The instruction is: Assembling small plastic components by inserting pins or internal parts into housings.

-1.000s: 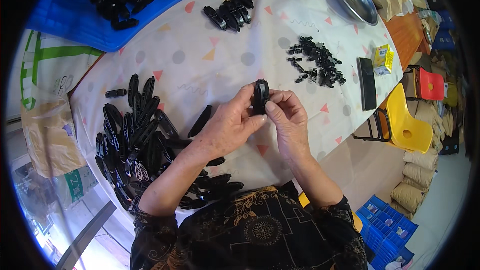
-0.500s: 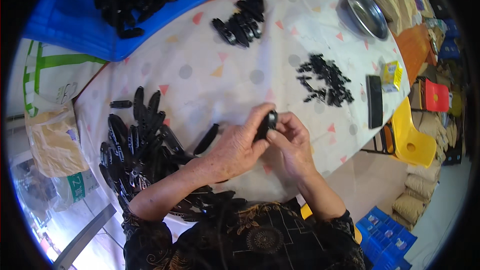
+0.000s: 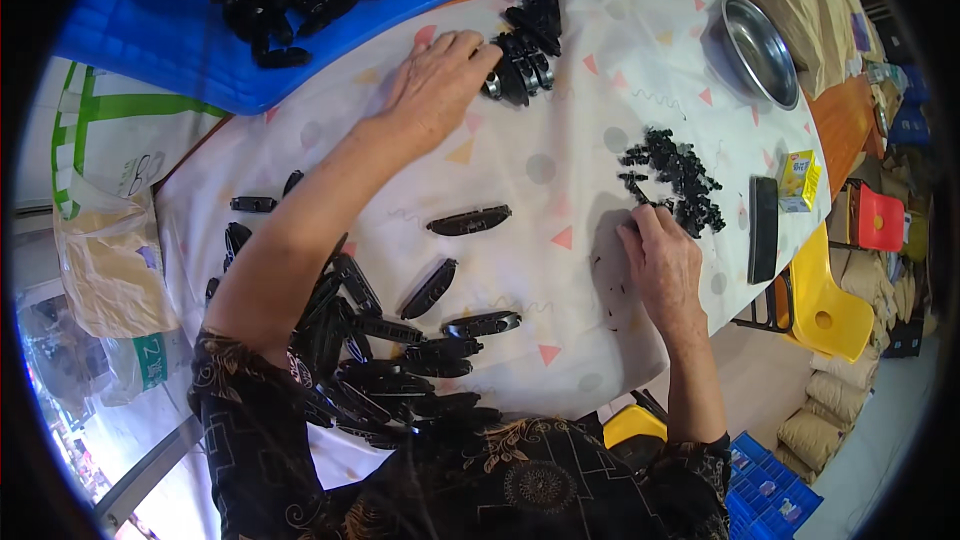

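Observation:
My left hand point(image 3: 440, 85) reaches to the far side of the table, its fingers bent over the near-left end of a cluster of black elongated parts with silvery bands point(image 3: 524, 70). Its fingertips are partly hidden there. At the right, my right hand point(image 3: 665, 260) has thumb and forefinger close together at the edge of a heap of small black pieces point(image 3: 680, 175), on a small black piece point(image 3: 636, 188). Between the arms, a long black casing point(image 3: 470, 220) lies alone on the cloth. Two more casings point(image 3: 430, 288) lie nearer to me, beside a large pile of black casings point(image 3: 390, 380).
A blue tray point(image 3: 150, 50) heaped with black parts stands far left. A metal bowl point(image 3: 760, 50), a yellow box point(image 3: 799, 180) and a black bar-shaped block point(image 3: 763, 230) line the right side. Yellow point(image 3: 825, 290) and red stools point(image 3: 880, 218) stand beyond the table edge.
Both hands have parted from the black part they held together, and a casing now lies mid-table. My left hand moved far and left, my right hand to the small pieces. The view shifted slightly.

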A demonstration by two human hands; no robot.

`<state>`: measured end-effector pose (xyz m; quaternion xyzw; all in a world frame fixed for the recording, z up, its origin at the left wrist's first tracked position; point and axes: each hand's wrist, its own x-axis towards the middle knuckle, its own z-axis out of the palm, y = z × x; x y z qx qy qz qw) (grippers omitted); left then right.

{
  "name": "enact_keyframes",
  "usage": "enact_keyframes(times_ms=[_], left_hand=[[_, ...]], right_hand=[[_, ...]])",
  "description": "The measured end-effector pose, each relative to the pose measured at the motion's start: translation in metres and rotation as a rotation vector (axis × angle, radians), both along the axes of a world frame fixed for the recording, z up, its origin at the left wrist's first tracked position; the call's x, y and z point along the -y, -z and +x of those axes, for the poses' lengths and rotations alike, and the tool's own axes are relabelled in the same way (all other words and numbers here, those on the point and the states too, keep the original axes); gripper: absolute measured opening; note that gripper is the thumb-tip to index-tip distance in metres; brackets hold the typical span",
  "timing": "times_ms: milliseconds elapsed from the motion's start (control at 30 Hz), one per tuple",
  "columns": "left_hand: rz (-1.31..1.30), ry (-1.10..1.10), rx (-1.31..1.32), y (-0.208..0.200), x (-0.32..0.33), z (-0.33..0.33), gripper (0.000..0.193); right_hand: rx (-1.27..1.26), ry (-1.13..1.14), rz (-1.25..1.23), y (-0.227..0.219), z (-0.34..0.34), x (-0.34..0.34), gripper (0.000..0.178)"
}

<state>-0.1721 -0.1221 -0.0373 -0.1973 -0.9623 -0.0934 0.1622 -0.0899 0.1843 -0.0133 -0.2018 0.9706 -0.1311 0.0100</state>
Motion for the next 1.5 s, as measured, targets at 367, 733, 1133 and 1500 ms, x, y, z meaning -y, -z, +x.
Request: enact_keyframes(times_ms=[367, 733, 1133, 1500], left_hand=[[0.115, -0.229, 0.331, -0.023, 0.008, 0.057, 0.018], [1.533, -0.27, 0.863, -0.039, -0.057, 0.169, 0.042], [1.189, -0.299, 0.773, -0.042, -0.104, 0.194, 0.077], [1.017, -0.313, 0.697, -0.041, -0.106, 0.191, 0.075]], right_hand=[[0.052, 0.13, -0.31, 0.019, -0.004, -0.02, 0.008], [0.931, 0.375, -1.552, 0.009, 0.068, 0.03, 0.013], [0.959, 0.331, -1.633, 0.007, 0.084, 0.045, 0.01], [0.885, 0.351, -1.684, 0.006, 0.089, 0.059, 0.006]])
